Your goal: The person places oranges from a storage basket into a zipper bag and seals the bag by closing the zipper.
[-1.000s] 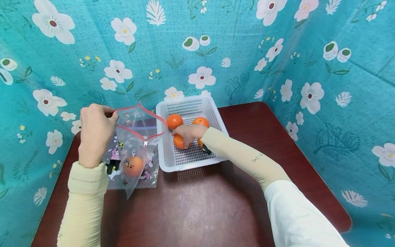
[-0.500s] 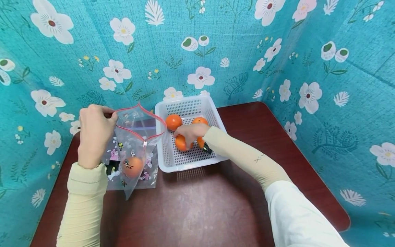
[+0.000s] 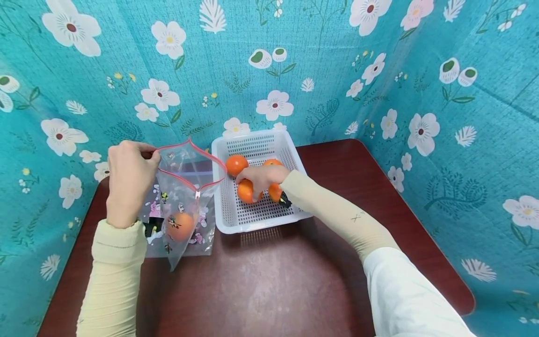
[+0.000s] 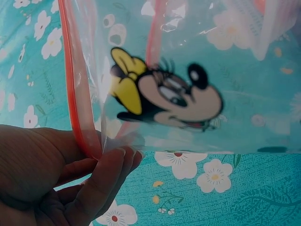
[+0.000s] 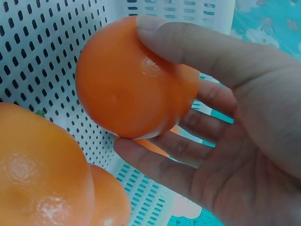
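Observation:
My left hand [image 3: 130, 180] pinches one corner of the mouth of a clear zip bag [image 4: 263, 103] with a red edge and cartoon prints. The bag hangs with its mouth spread wide, and an orange [image 3: 180, 226] rests low inside it. Inside the white perforated basket [image 3: 223, 220], my right hand [image 3: 263, 178] grips another orange [image 5: 127, 84]. The right wrist view shows the thumb over its top and the fingers curled around its far side. More oranges lie around that hand: one at the back left [image 3: 236, 164], one behind [image 3: 273, 162] and one at the right [image 3: 275, 191].
A flat clear bag [image 3: 206, 243] with cartoon prints and a purple strip lies on the table beneath the hanging bag. The dark red table [image 3: 286, 285] extends in front of and right of the basket. Blue-green flowered cloth [image 3: 236, 61] hangs behind and at both sides.
The right hand stays around the orange in the basket, with only a slight shift. The left hand and the bag hold almost still.

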A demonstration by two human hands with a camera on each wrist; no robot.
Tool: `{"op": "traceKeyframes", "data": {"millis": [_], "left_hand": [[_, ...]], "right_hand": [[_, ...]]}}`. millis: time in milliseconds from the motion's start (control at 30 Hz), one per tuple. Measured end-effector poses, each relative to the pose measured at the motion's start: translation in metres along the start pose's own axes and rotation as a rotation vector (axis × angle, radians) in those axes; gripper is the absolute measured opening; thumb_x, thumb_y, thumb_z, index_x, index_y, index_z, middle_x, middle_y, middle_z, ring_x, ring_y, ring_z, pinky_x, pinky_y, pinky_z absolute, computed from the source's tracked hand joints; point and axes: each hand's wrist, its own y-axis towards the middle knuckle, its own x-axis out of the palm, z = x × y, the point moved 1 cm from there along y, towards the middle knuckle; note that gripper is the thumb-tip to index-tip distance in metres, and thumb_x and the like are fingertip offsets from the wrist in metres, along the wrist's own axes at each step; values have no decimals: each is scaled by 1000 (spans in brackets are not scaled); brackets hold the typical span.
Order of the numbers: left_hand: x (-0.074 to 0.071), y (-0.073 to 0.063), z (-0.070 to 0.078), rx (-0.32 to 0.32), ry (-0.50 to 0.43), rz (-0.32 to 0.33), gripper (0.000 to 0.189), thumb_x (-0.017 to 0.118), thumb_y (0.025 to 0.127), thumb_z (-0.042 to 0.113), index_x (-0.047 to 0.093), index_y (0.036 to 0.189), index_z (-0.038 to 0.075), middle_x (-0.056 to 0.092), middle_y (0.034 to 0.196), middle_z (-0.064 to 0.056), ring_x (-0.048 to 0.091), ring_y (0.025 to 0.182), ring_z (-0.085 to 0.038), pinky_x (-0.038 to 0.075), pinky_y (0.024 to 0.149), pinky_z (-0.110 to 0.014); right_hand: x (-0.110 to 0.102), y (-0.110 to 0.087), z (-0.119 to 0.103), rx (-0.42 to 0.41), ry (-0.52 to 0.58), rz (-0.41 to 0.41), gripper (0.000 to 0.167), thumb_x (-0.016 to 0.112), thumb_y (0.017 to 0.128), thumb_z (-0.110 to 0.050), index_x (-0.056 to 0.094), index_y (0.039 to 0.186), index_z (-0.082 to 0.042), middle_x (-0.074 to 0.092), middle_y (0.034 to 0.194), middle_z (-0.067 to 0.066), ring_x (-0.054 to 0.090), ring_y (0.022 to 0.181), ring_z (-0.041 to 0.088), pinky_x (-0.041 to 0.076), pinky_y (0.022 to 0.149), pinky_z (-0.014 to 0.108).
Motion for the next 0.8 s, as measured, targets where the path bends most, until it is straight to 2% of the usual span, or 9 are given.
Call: {"op": "traceKeyframes", "data": {"millis": [267, 633, 800], "left_hand": [[0, 3, -3, 3, -9, -5, 21, 63, 96, 5, 76, 99, -11, 71, 86, -32, 65, 69, -41, 42, 53, -32], [2, 6, -9, 20, -20, 11, 20, 64, 95, 4, 76, 95, -11, 71, 84, -32, 66, 67, -41, 41, 55, -31], [2, 7, -9, 34, -24, 9, 19, 64, 95, 3, 76, 94, -12, 71, 84, -32, 66, 68, -41, 42, 56, -33]], "right_hand": [[-8, -4, -1, -11, -11, 26, 72, 85, 83, -20, 52, 146, -21, 50, 141, 0, 45, 124, 20, 44, 102, 38], [-31, -22, -5, -91, 92, 94, 76, 84, 83, -10, 48, 150, -11, 53, 139, 4, 48, 121, 23, 46, 102, 39], [-44, -28, -7, -140, 75, 126, 76, 83, 83, -11, 48, 151, -11, 53, 141, 3, 49, 121, 22, 45, 103, 38]]}}
